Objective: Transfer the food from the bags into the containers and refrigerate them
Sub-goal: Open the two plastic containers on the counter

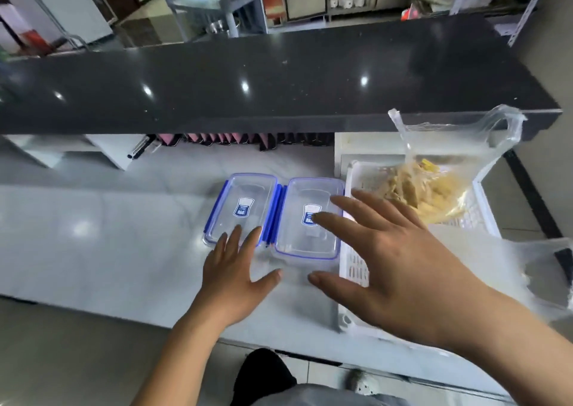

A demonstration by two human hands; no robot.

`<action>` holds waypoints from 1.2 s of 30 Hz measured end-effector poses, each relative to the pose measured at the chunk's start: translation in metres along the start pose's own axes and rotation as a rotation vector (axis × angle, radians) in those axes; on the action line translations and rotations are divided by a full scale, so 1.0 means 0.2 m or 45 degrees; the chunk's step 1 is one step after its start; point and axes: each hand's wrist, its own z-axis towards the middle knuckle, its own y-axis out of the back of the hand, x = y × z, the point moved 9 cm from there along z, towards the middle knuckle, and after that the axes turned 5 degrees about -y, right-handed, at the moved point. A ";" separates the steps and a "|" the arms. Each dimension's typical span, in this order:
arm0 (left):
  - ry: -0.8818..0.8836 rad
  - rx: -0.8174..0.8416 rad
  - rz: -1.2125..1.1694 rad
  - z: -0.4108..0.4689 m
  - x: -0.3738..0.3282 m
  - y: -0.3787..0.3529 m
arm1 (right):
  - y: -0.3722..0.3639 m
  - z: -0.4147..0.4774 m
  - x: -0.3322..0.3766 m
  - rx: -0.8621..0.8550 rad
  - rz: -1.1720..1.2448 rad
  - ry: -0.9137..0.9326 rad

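Two clear plastic containers with blue-clipped lids stand side by side on the white counter: the left container (245,207) and the right container (305,235). My left hand (238,278) reaches toward the near edge of the left one, fingers straight, holding nothing. Spread open, my right hand (393,256) hovers over the right container and covers part of its lid. A clear plastic bag (434,185) of yellowish food lies in a white perforated basket (474,207) just to the right.
A raised black counter ledge (279,80) runs across behind the work surface. Another clear plastic bag (533,269) lies at the right edge. Dark and pink items (263,140) line up under the ledge. A white counter surface (102,219) stretches to the left.
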 end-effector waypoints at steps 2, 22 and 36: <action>0.005 0.030 0.028 0.04 0.13 0.00 | -0.12 0.06 0.10 0.086 0.051 -0.017; -0.621 0.282 0.175 0.37 0.81 -0.10 | -1.27 0.50 0.43 0.236 -0.192 -0.791; -0.670 0.371 -0.096 -0.05 1.25 -0.03 | -1.38 0.30 0.88 0.104 0.262 -0.738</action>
